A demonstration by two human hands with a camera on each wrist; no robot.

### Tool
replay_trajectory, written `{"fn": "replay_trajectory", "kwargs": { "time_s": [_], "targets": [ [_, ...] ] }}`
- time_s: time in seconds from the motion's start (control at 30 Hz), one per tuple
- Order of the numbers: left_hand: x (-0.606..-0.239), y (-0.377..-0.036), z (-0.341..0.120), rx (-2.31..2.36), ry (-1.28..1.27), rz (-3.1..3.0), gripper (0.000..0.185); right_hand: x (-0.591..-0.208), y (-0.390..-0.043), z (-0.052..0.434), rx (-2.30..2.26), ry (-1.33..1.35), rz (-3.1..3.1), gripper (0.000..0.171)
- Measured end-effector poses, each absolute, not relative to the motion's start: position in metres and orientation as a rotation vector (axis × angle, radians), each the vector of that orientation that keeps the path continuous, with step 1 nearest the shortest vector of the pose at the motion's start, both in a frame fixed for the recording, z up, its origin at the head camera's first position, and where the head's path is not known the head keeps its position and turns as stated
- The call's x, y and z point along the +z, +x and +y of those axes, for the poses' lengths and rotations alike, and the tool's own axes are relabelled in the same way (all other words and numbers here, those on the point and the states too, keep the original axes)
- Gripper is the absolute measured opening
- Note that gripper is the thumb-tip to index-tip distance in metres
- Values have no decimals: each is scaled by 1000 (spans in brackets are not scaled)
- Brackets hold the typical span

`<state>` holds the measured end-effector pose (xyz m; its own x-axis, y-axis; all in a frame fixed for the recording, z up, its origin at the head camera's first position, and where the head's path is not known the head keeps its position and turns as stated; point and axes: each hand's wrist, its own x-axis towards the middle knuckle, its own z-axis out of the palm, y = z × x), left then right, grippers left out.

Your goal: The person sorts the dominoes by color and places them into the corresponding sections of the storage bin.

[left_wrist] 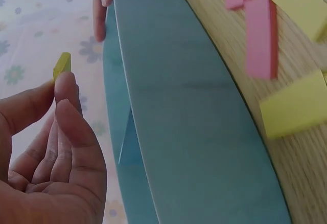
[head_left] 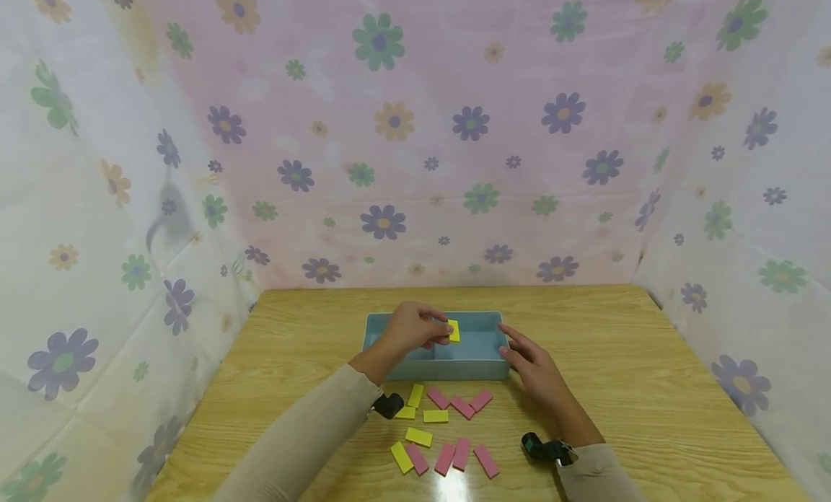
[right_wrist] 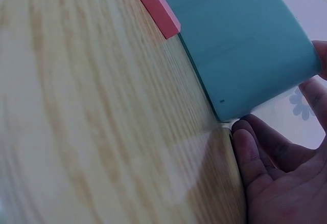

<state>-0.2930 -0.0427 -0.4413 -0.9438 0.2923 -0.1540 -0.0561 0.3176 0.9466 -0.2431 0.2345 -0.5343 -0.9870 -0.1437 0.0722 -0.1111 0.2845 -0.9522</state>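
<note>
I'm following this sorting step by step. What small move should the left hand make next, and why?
Probably lower and let go of the yellow tile. The left hand pinches it above the blue box, near the divider, while the right hand rests against the box's right end, apparently steadying it.

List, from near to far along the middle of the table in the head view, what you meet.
Loose yellow and pink blocks → blue box → yellow block pinched by the left hand above the box → bare wooden table → flowered cloth.
</note>
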Motion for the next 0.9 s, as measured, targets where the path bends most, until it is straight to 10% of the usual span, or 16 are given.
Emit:
{"fn": "replay_trajectory", "kwargs": {
  "time_s": [0.9],
  "targets": [
    [-442, -313, 27, 1545, 149, 2382, 16, -534, -242, 234, -1796, -220, 2525, 55]
  ]
}}
